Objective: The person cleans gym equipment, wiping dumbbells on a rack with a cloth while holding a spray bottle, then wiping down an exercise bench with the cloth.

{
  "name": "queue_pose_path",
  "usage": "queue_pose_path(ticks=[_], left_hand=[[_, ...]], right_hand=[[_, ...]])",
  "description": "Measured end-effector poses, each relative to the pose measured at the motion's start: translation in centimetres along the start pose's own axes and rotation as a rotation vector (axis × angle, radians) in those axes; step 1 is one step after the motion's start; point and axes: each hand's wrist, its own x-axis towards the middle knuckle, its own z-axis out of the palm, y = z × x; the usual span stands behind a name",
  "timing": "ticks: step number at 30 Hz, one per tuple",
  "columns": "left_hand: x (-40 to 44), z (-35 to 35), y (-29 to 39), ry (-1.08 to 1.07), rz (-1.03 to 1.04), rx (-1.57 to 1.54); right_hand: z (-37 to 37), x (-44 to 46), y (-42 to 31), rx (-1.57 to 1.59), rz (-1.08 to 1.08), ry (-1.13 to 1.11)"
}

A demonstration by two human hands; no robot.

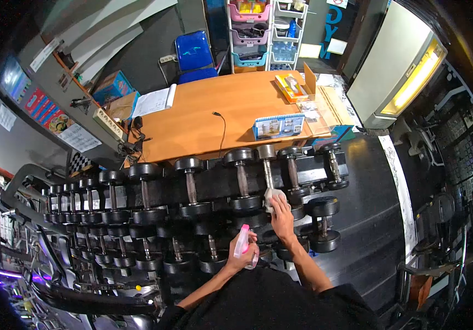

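My left hand is wrapped round a spray bottle with a pink top and a clear body, held low in front of my body. Farther forward, my right hand presses a pale cloth onto the near end of a dumbbell. That dumbbell has a silver handle and a metallic far head; its near head is covered by the cloth and hand. On its left lies a black dumbbell with a worn grip, and on its right another black dumbbell.
Rows of black dumbbells fill a two-tier rack. Behind it stands a wooden desk with a desk calendar and a yellow box. A blue chair is beyond. Gym machines crowd the left; a fridge stands right.
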Motion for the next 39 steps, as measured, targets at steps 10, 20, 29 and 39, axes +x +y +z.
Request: queue_pose_path(ticks=[10,20,29,39], left_hand=[[0.8,-2.2,0.1,0.083,0.017,0.067],[1.4,-3.1,0.7,0.141,0.029,0.122],[1.2,-3.4,0.6,0.175,0.030,0.082],[1.1,-3.7,1.0,0.172,0.055,0.126]], right_hand=[[-3.0,2.8,-0.8,0.729,0.530,0.312],[-2.1,3.3,0.4,0.053,0.075,-0.163],[-4.6,6.5,0.5,1.148,0.662,0.269],[-2.7,4.0,-0.8,0.062,0.113,-0.133]])
